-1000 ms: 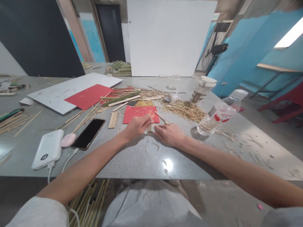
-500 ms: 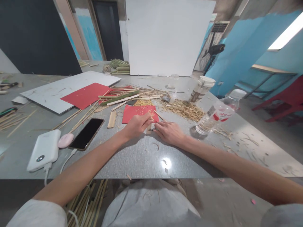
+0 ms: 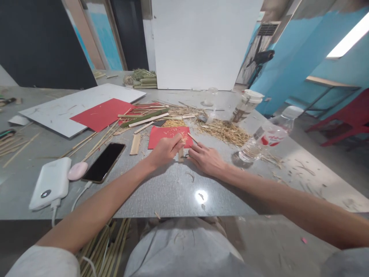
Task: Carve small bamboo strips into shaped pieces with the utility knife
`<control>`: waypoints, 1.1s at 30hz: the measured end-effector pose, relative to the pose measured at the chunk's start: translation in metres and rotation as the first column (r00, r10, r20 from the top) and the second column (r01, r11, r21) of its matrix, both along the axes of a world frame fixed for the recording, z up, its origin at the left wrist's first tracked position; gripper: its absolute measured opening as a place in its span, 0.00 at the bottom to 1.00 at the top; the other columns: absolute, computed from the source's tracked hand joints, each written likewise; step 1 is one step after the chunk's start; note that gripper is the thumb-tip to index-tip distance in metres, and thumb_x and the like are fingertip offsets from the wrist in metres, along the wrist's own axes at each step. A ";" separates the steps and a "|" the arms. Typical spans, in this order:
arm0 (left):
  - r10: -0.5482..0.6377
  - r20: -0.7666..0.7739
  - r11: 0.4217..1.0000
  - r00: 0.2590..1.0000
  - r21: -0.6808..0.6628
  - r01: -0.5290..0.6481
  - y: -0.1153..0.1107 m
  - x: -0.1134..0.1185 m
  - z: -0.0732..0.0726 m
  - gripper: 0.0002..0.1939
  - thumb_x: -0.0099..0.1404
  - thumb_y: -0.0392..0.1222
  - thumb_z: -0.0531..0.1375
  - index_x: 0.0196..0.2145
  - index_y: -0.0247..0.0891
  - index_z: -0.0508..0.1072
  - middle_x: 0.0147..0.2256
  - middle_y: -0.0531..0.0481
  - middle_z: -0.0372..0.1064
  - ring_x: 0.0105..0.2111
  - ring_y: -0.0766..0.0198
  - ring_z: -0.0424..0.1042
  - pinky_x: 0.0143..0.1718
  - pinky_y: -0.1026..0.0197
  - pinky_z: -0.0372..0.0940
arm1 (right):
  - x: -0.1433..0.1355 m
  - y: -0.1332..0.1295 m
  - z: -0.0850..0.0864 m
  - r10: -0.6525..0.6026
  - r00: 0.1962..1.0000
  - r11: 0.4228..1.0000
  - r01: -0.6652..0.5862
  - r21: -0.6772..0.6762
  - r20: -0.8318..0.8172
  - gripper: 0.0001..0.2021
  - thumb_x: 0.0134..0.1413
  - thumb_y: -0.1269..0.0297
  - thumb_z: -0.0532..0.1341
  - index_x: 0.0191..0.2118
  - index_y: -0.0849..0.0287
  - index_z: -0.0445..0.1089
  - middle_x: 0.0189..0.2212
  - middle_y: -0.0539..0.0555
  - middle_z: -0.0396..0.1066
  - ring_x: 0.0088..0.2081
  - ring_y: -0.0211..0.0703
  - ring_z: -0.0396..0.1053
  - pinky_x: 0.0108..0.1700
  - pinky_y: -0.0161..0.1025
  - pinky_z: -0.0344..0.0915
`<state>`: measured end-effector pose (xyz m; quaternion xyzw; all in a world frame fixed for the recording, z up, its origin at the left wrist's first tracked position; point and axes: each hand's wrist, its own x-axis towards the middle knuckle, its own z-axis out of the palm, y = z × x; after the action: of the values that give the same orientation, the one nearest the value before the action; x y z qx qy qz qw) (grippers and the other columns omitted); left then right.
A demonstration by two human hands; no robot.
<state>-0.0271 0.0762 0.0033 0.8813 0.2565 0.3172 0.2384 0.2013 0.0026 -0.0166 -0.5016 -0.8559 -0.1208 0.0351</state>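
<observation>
My left hand [image 3: 168, 149] is closed in a pinch over the near right part of a red sheet [image 3: 155, 139] strewn with pale straw bits. What its fingertips hold is too small to make out. Beside it, my right hand [image 3: 206, 158] rests low on the table, fingers curled around a small knife, of which only a dark metal tip [image 3: 186, 156] shows. That tip lies over a small flat wooden strip [image 3: 181, 156] between my hands. A thin stick [image 3: 192, 137] slants up-left from beside my right fingers; whether I hold it is unclear.
Dry straw [image 3: 225, 131] is heaped behind my right hand, near a plastic bottle [image 3: 266, 134] and a lidded cup [image 3: 246, 107]. Thin sticks [image 3: 161, 111] lie beyond the red sheet. To the left are a phone [image 3: 105, 162], a power bank [image 3: 51, 184] and a white board [image 3: 54, 111].
The view has shifted slightly. My right fingers have lifted and spread a little around the metal tip; my left hand keeps its pinch in nearly the same place.
</observation>
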 end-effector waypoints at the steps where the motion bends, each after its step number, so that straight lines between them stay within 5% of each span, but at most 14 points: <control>1: -0.002 -0.001 1.000 1.000 -0.002 0.002 0.000 0.001 0.000 0.15 0.80 0.47 0.50 0.33 0.43 0.59 0.24 0.56 0.64 0.24 0.63 0.68 0.30 0.59 0.58 | 0.000 0.000 0.000 0.004 1.000 1.000 -0.004 -0.004 0.003 0.21 0.82 0.54 0.47 0.50 0.59 0.74 0.48 0.62 0.75 0.52 0.53 0.67 0.36 0.42 0.56; 10: 0.024 0.042 0.999 0.999 -0.025 -0.023 0.003 -0.004 0.001 0.15 0.80 0.48 0.51 0.33 0.44 0.60 0.22 0.56 0.65 0.23 0.62 0.68 0.30 0.59 0.58 | -0.007 0.004 0.008 0.026 0.998 0.998 -0.023 -0.062 0.056 0.18 0.81 0.53 0.51 0.48 0.59 0.73 0.43 0.59 0.77 0.45 0.49 0.71 0.33 0.42 0.52; 17: 0.010 0.066 0.999 0.998 -0.048 -0.007 0.010 -0.007 0.000 0.14 0.80 0.49 0.52 0.34 0.43 0.61 0.22 0.56 0.66 0.23 0.62 0.70 0.30 0.59 0.59 | -0.004 -0.003 0.005 -0.009 0.998 1.000 0.010 -0.025 0.055 0.21 0.82 0.54 0.47 0.50 0.60 0.73 0.49 0.61 0.76 0.52 0.52 0.69 0.35 0.42 0.54; 33: -0.016 0.086 0.997 0.996 -0.072 0.023 0.012 -0.001 -0.001 0.16 0.79 0.48 0.52 0.32 0.44 0.58 0.22 0.57 0.63 0.24 0.62 0.65 0.31 0.57 0.56 | -0.006 0.001 0.005 0.012 0.998 0.997 -0.007 -0.081 0.067 0.21 0.82 0.52 0.48 0.49 0.59 0.73 0.47 0.61 0.76 0.50 0.52 0.69 0.34 0.41 0.53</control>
<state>-0.0280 0.0885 0.0020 0.8601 0.2488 0.3428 0.2844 0.1952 0.0040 -0.0111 -0.4942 -0.8632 -0.1027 -0.0134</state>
